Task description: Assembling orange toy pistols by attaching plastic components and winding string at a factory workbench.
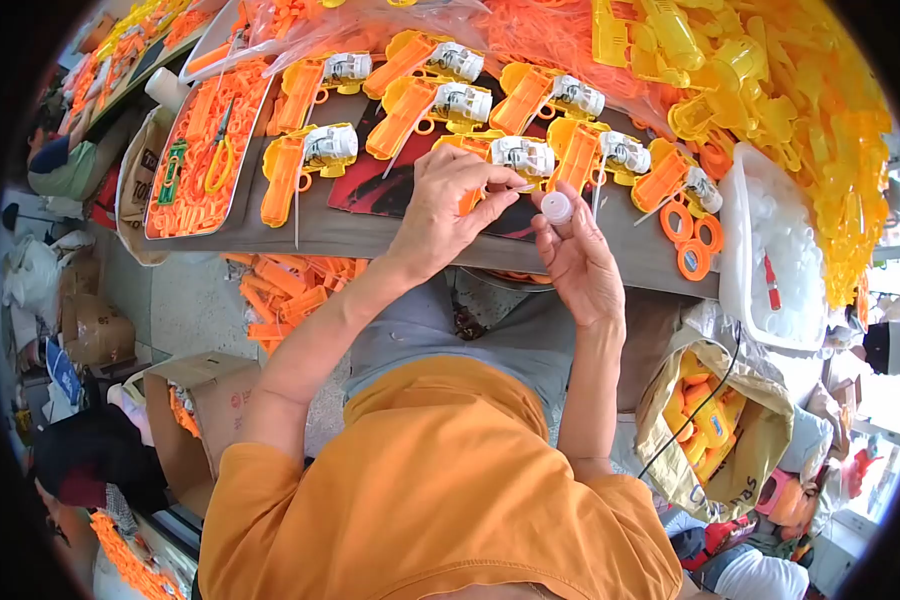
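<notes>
Over the table's near edge, my right hand holds a small white round cap-like part between thumb and fingers. Beside it my left hand is closed in a pinch on a tiny pale piece, too small to name. The two hands are close together but apart. Just beyond them lie several half-built yellow and orange toy guns, among them one with a white wired mechanism and another to its right. My left hand partly hides the nearest one.
At the left stands a tray of small orange parts, with yellow-handled scissors and a green tool. Orange rings lie right, beside a white bin of clear parts. Yellow parts pile up behind. A sack stands below.
</notes>
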A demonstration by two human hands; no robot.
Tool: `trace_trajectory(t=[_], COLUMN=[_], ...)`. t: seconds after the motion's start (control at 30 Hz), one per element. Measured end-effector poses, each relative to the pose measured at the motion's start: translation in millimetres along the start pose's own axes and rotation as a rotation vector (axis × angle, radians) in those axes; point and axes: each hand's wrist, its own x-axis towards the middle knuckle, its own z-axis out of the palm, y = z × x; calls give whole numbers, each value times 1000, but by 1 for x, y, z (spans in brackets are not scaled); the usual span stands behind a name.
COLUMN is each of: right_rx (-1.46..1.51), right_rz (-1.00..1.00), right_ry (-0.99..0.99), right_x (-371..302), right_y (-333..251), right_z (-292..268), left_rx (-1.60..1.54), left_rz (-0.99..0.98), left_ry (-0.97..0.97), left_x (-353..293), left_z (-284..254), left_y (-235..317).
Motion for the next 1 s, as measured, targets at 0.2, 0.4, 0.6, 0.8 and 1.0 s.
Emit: trace_trajectory(t=[0.2,0.4,0.6,0.8,1.0], right_rx=[3,-62,-88,-178,-306], right_rz=[11,29,59,82,43], right_ry=[96,159,103,113,166], right_x=[-1,1,3,5,3], right_y=[-1,10,12,15,17], right_z=[-3,6,0,3,9], left_rx=[97,168,187,215,302], left_rz=[109,131,139,152,186], left_ry=[28,41,13,-10,2], left_x=[4,-1,-5,-6,-13], left_z=[6,6,5,5,9], left_y=[6,-3,-10,-8,-8])
